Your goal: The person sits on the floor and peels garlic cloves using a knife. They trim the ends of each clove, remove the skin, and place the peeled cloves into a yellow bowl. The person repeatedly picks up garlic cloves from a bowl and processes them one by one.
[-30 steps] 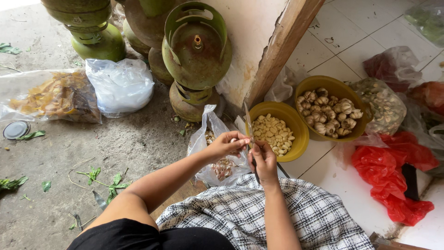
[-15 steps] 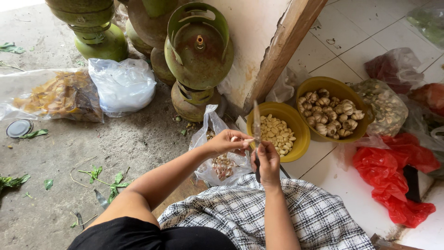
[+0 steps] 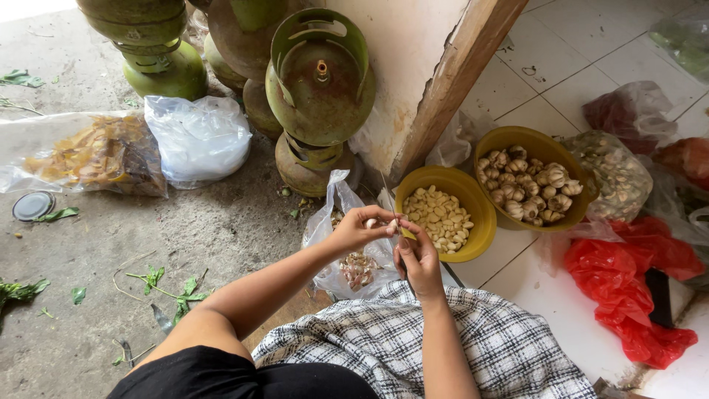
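My left hand [image 3: 360,227] pinches a small garlic clove [image 3: 371,222] above a clear plastic bag of peelings [image 3: 354,260]. My right hand [image 3: 417,255] grips a thin knife [image 3: 388,193] whose blade points up and away; its fingers meet the left fingertips at the clove. Just beyond the hands stands a yellow bowl of peeled cloves [image 3: 442,212]. A second yellow bowl [image 3: 537,179] to the right holds whole garlic bulbs. A checked cloth [image 3: 413,347] covers my lap below the hands.
Green gas cylinders [image 3: 319,81] stand against the wall corner ahead. To the left lie a white plastic bag [image 3: 198,137] and a clear bag of yellow-brown scraps [image 3: 88,154]. Red plastic bags [image 3: 635,277] and other filled bags crowd the tiled floor on the right. Leaf scraps litter the concrete.
Both hands have stayed together over the bag. The knife blade has shifted slightly and the fingers keep working at the clove.
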